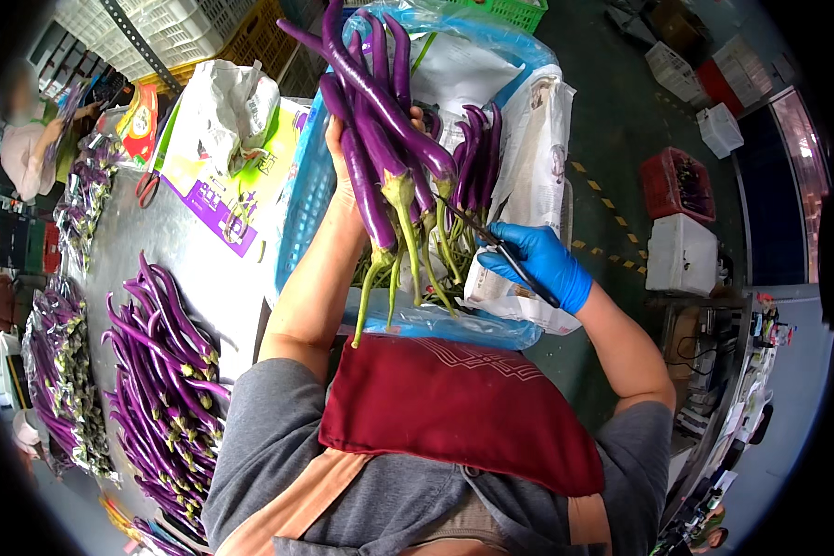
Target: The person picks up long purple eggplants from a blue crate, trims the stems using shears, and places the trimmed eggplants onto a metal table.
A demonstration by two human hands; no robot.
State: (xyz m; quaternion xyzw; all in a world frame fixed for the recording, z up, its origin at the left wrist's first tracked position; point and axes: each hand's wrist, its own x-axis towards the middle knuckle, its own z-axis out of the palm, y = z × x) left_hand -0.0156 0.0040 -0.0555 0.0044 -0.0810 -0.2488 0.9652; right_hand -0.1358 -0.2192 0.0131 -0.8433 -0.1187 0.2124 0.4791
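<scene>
My bare left hand (pixel 340 149) holds a bunch of long purple eggplants (pixel 382 139), their green stems hanging towards me. In my right hand (pixel 538 260), in a blue glove, is a pair of scissors with dark handles (pixel 511 257); the blades reach the stems at the bunch's right side. Beneath the bunch is a blue crate (pixel 299 201) lined with plastic film and printed paper (pixel 538 153). More eggplants (pixel 478 156) stand inside it at the right, with cut green stems (pixel 465 260) near its front.
Left of the crate, a metal table (pixel 243 306) bears a heap of eggplants (pixel 160 389), bagged eggplants (pixel 59 375), red-handled scissors (pixel 147 189) and a crumpled white bag (pixel 233 115). A person (pixel 31 149) is at the far left. A red crate (pixel 677 184) and a white foam box (pixel 681 254) are at the right.
</scene>
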